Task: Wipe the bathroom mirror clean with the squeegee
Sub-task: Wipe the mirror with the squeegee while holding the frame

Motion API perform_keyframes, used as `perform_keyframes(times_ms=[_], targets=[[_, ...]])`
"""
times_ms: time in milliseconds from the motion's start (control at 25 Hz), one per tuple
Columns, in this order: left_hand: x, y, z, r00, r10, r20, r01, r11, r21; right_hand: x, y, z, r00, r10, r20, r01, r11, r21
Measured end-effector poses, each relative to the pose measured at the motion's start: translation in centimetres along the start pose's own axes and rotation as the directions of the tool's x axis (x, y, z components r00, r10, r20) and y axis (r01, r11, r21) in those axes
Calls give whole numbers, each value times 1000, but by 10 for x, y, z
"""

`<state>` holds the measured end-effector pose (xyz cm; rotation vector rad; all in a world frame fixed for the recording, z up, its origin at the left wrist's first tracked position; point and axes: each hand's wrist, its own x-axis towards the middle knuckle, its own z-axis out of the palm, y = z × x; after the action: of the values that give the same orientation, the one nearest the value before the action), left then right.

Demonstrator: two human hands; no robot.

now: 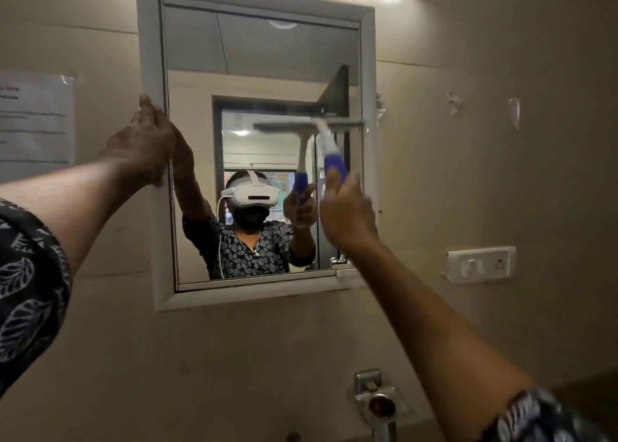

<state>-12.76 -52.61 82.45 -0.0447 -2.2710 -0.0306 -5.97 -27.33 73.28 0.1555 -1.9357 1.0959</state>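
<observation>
The bathroom mirror (267, 57) hangs on the beige wall in a white frame (148, 57). My right hand (347, 212) grips the blue and white handle of the squeegee (329, 147). Its blade lies level against the glass in the right half, about mid-height, and the tool is motion-blurred. My left hand (143, 144) holds the left edge of the frame, fingers wrapped round onto the glass side. The glass reflects a person in a headset with both arms raised.
A paper notice (33, 120) is taped to the wall at left. A white switch and socket plate (481, 262) sits at right of the mirror. A chrome soap holder (378, 401) juts from the wall below. Old tape scraps (513, 112) cling at upper right.
</observation>
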Motion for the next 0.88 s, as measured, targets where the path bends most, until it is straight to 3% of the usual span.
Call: perform_keyframes(times_ms=[280,640,720,880], targets=[[-8,6,-6,999,11,47,-19,986,166,-135,87,40,979,201,41,-201,979,11],[-7,6,-7,998,6,70,-19,982,187,-175,99,31,930,358,84,-317,895,-314],[-6,6,-5,998,-1,65,-11,982,189,-165,81,22,953,299,36,-284,932,-228],[-4,6,-2,999,-2,32,-4,977,212,-89,20,12,996,-56,-75,65,990,128]])
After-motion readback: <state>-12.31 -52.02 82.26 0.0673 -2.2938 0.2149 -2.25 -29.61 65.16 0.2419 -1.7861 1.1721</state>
